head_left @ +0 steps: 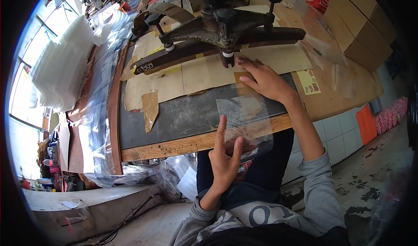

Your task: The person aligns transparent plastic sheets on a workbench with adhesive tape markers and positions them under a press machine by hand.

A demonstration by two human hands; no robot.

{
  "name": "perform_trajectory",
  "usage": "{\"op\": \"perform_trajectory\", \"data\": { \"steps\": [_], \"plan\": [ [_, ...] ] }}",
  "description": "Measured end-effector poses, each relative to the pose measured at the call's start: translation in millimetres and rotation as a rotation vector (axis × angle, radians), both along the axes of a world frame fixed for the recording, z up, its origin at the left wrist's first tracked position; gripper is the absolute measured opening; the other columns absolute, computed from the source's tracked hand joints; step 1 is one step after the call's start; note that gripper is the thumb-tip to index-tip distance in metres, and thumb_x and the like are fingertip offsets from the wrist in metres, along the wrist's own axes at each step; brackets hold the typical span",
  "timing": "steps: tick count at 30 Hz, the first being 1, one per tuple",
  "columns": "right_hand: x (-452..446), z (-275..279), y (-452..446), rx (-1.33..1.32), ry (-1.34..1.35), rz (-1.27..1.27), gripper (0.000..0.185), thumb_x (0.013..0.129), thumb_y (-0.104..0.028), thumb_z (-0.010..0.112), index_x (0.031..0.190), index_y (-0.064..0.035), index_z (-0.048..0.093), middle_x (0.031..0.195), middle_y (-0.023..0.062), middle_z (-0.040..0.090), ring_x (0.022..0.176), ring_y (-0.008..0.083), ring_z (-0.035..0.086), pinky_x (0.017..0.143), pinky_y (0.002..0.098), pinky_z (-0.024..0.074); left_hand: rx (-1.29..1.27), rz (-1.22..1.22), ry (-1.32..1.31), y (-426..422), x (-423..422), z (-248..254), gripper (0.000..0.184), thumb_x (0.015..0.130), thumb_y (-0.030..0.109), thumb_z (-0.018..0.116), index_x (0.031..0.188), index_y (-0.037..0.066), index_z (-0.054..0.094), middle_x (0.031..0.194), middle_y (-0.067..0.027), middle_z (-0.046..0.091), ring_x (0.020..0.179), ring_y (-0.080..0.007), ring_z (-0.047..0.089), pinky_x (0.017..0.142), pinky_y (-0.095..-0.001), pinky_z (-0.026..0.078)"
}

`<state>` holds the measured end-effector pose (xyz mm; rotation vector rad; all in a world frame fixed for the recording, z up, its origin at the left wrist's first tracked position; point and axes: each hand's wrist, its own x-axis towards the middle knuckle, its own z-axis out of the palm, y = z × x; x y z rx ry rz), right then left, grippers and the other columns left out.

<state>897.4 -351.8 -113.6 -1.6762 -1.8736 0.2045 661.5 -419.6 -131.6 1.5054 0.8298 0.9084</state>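
Observation:
A clear plastic bag or sheet (261, 122) lies over the front edge of the work surface and hangs partly past it. My left hand (224, 161) is at its near left edge, index finger and thumb up on the near side, other fingers showing dimly through the film. It seems to hold the film between them. My right hand (265, 80) rests with fingers stretched on the pale cardboard (204, 76), beside the foot of a dark metal press head (222, 28). Brown tape (244, 81) lies under the right hand. The right fingertips are close to the press's lower tip.
A dark slab (174, 119) with a wooden front edge (174, 150) lies under the cardboard. Cardboard boxes (359, 26) stand at right. Stacked white foam sheets (63, 67) and clear film (102, 80) are at left. A yellow label (308, 82) lies right of the slab.

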Motion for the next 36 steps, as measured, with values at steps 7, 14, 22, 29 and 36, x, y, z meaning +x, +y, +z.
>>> {"op": "perform_trajectory", "data": {
  "steps": [7,14,22,29,36],
  "plan": [
    [-6.4,3.7,-4.4,0.043,-0.007,-0.027,0.039,0.091,-0.021,0.058,0.123,-0.0002,0.049,0.131,0.0151,0.051,0.109,0.0395,0.054,0.098,0.0444,0.0423,-0.045,-0.004,-0.032,-1.0,-0.2,3.8,0.064,0.093,0.005,0.057,0.148,0.005,0.024,0.083,-0.0158,0.072,0.082,-0.0213,0.071,0.073,-0.0275,0.055],
    [-6.6,2.8,-2.7,0.024,0.006,-0.037,0.039,0.092,-0.022,0.058,0.123,0.0002,0.050,0.133,0.0158,0.049,0.111,0.0390,0.053,0.099,0.0446,0.0417,-0.033,-0.004,-0.027,0.1,-0.6,6.2,0.065,0.093,0.006,0.058,0.148,0.004,0.024,0.083,-0.0147,0.072,0.082,-0.0203,0.071,0.073,-0.0265,0.055],
    [-6.0,0.5,-1.7,0.072,-0.027,-0.040,0.040,0.091,-0.021,0.058,0.123,0.0006,0.049,0.133,0.0154,0.049,0.111,0.0386,0.053,0.097,0.0441,0.0440,-0.036,-0.005,-0.003,1.6,-1.4,1.5,0.065,0.093,0.008,0.058,0.148,0.004,0.024,0.082,-0.0135,0.072,0.082,-0.0186,0.071,0.073,-0.0251,0.054],
    [-6.5,2.3,-1.6,0.066,0.005,-0.033,0.039,0.091,-0.021,0.058,0.122,0.0012,0.049,0.128,0.0145,0.051,0.107,0.0377,0.054,0.094,0.0439,0.0459,-0.044,0.000,0.010,1.2,-1.0,3.1,0.065,0.093,0.007,0.058,0.148,0.004,0.024,0.083,-0.0141,0.072,0.081,-0.0181,0.071,0.073,-0.0258,0.055],
    [-4.3,-0.2,0.5,0.067,0.001,-0.020,0.040,0.091,-0.021,0.058,0.123,0.0005,0.048,0.128,0.0145,0.051,0.106,0.0393,0.054,0.093,0.0447,0.0463,-0.026,0.015,0.013,1.1,-0.3,-1.2,0.064,0.092,0.007,0.059,0.148,0.005,0.025,0.083,-0.0151,0.072,0.082,-0.0190,0.071,0.072,-0.0267,0.055]
  ]
}}
